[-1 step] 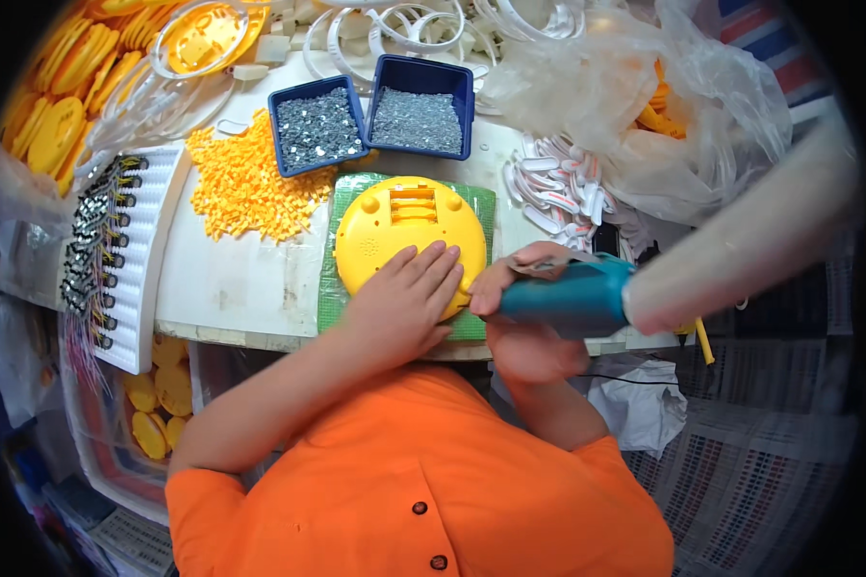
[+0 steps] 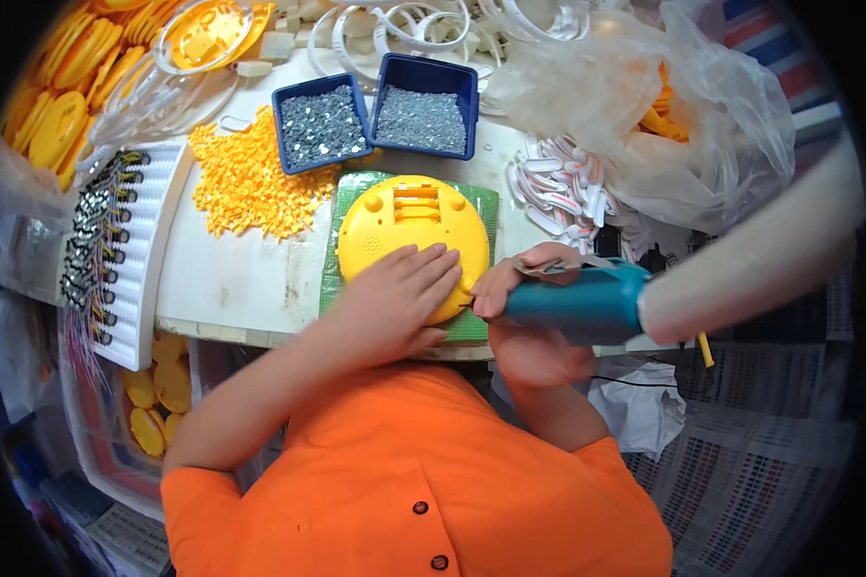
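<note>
The left hand (image 2: pixel 394 293) lies flat, fingers spread, on the lower part of a round yellow plastic housing (image 2: pixel 409 226), pressing it onto a green mat (image 2: pixel 481 207) at the front edge of the white table (image 2: pixel 241 279). The right hand (image 2: pixel 520 284) is closed around a teal electric screwdriver (image 2: pixel 577 300); its tip touches the housing's right-lower rim, approx. where the fingertips meet. Behind the mat stand 2 blue trays w/ small metal screws (image 2: pixel 370 120) — side by side, touching. A heap of small orange parts (image 2: pixel 250 183) lies left of the mat, and further left a white rack w/ wired components (image 2: pixel 115 240). Right side: white straps (image 2: pixel 568 188) and a clear plastic bag (image 2: pixel 645 106) crowd near the screwdriver hand.
</note>
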